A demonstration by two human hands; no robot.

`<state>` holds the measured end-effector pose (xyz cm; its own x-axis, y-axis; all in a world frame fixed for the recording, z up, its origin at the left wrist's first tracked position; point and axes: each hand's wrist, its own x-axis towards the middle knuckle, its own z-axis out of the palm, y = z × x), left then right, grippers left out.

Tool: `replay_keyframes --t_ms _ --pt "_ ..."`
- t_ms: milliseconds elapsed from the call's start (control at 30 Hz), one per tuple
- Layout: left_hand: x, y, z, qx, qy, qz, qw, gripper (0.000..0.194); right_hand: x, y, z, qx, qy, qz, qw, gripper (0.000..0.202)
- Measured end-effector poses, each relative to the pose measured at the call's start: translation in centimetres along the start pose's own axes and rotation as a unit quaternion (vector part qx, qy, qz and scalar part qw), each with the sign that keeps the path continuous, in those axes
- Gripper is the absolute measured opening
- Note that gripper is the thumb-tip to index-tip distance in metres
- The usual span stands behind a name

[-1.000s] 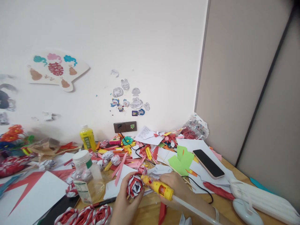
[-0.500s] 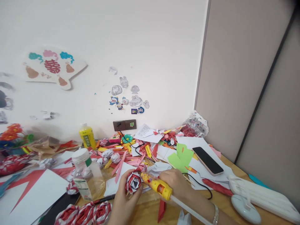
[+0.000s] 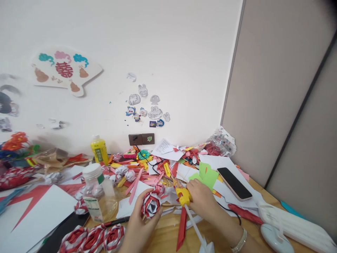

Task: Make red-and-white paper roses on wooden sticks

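Between the fingers and thumb of my left hand [image 3: 139, 223] is a folded red-and-white paper rose [image 3: 152, 204], its dark-centred face turned toward me. My right hand [image 3: 201, 196] grips a yellow hot glue gun [image 3: 183, 196], with a long whitish glue stick [image 3: 195, 225] sticking out of its back end toward me. The gun's nozzle points away, toward the heap of paper, apart from the rose. A red paper strip [image 3: 181, 228] lies under the gun. Several finished red-and-white paper roses [image 3: 94, 239] sit in a row left of my left hand.
A clear jar with a white lid [image 3: 96, 193] and a yellow bottle [image 3: 99, 149] stand on the left. Paper strips [image 3: 135, 184] crowd the back. At right lie a phone [image 3: 234, 182], a mouse [image 3: 276, 239] and a white keyboard [image 3: 302, 225]. A black cord [image 3: 233, 211] runs beside my right arm.
My right hand has swung the glue gun away from the rose, to the right and farther back, and turned it. The left hand still holds the rose. The view has shifted slightly.
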<state>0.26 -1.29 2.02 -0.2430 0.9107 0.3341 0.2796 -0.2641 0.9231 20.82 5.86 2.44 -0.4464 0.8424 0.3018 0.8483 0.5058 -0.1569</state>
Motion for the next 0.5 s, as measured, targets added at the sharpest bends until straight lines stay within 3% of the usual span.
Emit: replay_keyframes --t_ms 133,233,367,500 --pt "-0.4 0.2 0.3 -0.008 -0.022 -0.003 1.000 0.041 0.5 1.0 2.2 0.078 -0.001 0.060 0.995 0.020" --pt "-0.6 0.0 0.7 -0.036 -0.022 -0.003 0.999 0.039 0.2 0.2 2.0 0.212 0.030 0.006 0.977 0.033" --pt "-0.8 -0.5 0.9 -0.040 -0.064 -0.008 0.997 0.043 -0.7 -2.6 -0.1 0.422 0.012 -0.080 0.903 0.029" --pt "-0.8 -1.1 1.0 -0.042 -0.083 -0.012 0.996 0.050 -1.6 -4.5 -0.9 0.526 -0.007 -0.093 0.845 0.027"
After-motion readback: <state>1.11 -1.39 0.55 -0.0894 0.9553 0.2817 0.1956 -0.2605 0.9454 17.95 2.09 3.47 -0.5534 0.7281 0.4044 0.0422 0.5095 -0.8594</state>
